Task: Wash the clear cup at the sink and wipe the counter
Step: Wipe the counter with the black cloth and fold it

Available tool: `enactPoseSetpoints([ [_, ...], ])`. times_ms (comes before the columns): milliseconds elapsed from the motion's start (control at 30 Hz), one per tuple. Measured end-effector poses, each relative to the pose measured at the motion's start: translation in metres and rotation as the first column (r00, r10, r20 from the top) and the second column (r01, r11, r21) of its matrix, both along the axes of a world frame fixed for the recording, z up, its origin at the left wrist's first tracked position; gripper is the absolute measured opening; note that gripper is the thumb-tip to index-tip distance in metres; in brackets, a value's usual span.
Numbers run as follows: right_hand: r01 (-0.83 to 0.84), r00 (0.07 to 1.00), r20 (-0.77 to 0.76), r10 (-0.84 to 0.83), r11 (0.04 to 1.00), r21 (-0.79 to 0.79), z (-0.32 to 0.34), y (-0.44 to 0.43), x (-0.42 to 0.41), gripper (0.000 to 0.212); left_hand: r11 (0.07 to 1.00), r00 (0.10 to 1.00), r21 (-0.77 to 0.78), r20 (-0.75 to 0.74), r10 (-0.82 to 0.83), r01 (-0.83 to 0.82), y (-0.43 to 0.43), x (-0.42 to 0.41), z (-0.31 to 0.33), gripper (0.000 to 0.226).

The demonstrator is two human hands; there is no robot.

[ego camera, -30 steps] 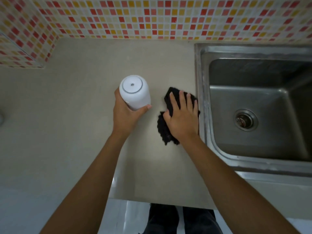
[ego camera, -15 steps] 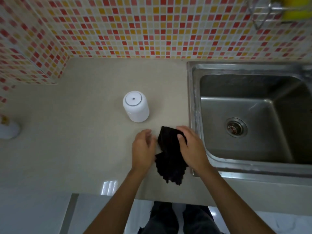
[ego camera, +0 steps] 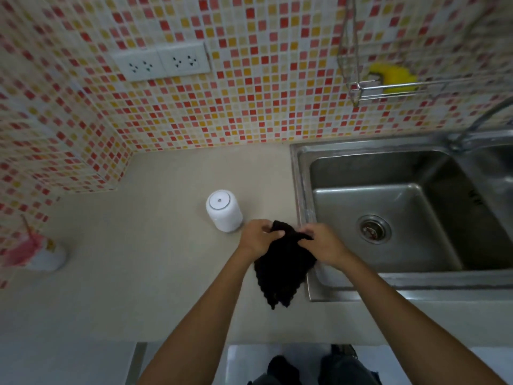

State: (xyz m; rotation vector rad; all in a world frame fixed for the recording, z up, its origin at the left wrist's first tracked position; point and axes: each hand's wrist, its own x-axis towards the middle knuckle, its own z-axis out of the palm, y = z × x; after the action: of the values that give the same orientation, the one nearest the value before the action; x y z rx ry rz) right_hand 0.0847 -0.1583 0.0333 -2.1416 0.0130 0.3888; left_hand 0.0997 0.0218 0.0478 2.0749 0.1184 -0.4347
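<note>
Now lifted off the counter, not pressed flat as one second ago: black cloth, pinched at its top edge by left hand and right hand, both closed on it, lower part hanging down below the grip. No longer in the left hand: white cup, upside down on the counter, just beyond and to the left of the grip, apart from the fingers. To the right of the grip, close by: steel sink. Far above, on the wire rack: yellow sponge. More of the tiled wall visible than before.
</note>
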Motion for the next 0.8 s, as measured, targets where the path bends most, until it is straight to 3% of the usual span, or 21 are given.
enactPoseSetpoints([
  [167,-0.005,0.997,0.078,-0.008,0.986,0.164,0.067,-0.06,0.011,0.021,0.984,0.963,-0.013,0.211,-0.169,0.176,-0.029,0.014,0.069,0.023],
  [400,0.154,0.937,0.265,-0.228,0.95,0.271,0.142,-0.151,0.034,0.021,0.975,0.875,0.012,0.44,-0.203,0.221,-0.113,0.047,0.14,0.019],
  [600,0.186,0.891,0.374,-0.259,0.958,0.218,0.178,-0.219,0.051,0.023,0.976,0.843,-0.049,0.515,-0.158,0.213,-0.194,0.075,0.175,0.012],
  [800,0.251,0.818,0.427,-0.386,0.907,0.338,0.214,-0.282,0.075,0.019,0.975,0.829,-0.082,0.544,-0.131,0.208,-0.258,0.094,0.202,0.012],
])
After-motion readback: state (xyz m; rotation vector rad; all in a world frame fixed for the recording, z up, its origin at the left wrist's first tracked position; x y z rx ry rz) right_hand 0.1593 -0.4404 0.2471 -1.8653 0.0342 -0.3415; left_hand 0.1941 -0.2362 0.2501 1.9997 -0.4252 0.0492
